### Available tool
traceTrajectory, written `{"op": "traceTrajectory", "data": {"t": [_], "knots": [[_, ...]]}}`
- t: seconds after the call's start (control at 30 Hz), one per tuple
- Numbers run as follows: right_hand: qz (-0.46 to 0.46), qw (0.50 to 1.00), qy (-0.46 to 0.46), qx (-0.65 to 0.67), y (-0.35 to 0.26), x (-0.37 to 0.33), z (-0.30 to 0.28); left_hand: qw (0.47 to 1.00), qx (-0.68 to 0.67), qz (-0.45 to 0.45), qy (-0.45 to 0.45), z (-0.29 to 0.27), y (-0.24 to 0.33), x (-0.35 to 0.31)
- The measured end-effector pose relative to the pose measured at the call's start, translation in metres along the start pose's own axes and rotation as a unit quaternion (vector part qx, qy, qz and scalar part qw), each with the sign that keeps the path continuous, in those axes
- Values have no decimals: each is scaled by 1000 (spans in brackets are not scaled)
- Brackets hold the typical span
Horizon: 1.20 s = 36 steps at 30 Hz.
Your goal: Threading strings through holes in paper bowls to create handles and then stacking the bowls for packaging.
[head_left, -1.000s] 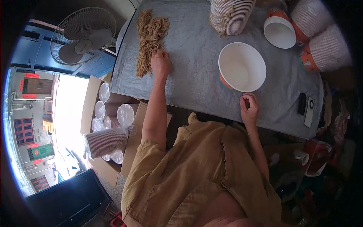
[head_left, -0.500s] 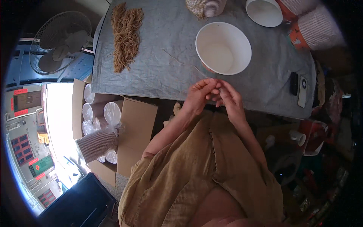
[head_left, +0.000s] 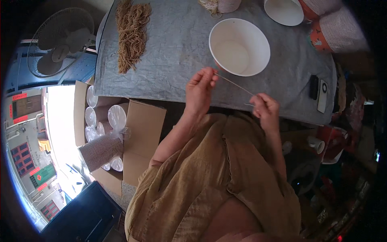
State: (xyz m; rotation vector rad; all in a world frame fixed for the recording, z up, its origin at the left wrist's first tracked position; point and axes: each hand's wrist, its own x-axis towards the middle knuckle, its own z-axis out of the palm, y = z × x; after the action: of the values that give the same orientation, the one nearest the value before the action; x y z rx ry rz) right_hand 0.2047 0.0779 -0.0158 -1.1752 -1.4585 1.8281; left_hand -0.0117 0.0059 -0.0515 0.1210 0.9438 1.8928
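Note:
A thin tan string (head_left: 234, 84) runs taut between my two hands, over the table's near edge. My left hand (head_left: 199, 86) pinches one end between thumb and fingertips, close to the rim of a white paper bucket (head_left: 258, 52). My right hand (head_left: 266, 108), lower and to the right, is closed on the other part of the string, and a short tail pokes out on its left side. The bucket stands upright with its mouth toward me, and I see only its bare white inside. A bundle of tan strings (head_left: 132, 38) lies at the table's far left.
Stacked paper buckets (head_left: 340, 30) and a tipped white one (head_left: 284, 12) are at the far right of the grey-covered table (head_left: 169, 76). A remote (head_left: 322, 97) lies near its right edge. Left stand a fan (head_left: 60, 44) and a cardboard box (head_left: 143, 137) of wrapped cup stacks.
My hands, together half a second ago, have come apart: the left moved up and left, the right down and right. The string now shows stretched between them.

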Motion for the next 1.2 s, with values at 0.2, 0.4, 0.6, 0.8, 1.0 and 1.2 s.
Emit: {"op": "traceTrajectory", "data": {"t": [0.2, 0.4, 0.6, 0.8, 1.0, 1.2], "knots": [[-26, 994, 54, -93, -6, -10, -41, 995, -13, 89, 43, -6, 38, 18], [-28, 996, 27, -86, 1, -14, -64, 993, -5, 103, 53, -5, 42, 17], [-38, 993, 71, -87, 9, -12, -85, 992, 14, 115, 55, -9, 44, 17], [-37, 990, 87, -102, 8, -10, -90, 990, 21, 129, 46, -5, 43, 16], [-23, 990, 84, -112, 18, -3, -110, 988, 32, 139, 54, -2, 43, 11], [-292, 761, 170, -554, -4, 8, -64, 958, 243, 152, -3, 21, 29, -16]]}}
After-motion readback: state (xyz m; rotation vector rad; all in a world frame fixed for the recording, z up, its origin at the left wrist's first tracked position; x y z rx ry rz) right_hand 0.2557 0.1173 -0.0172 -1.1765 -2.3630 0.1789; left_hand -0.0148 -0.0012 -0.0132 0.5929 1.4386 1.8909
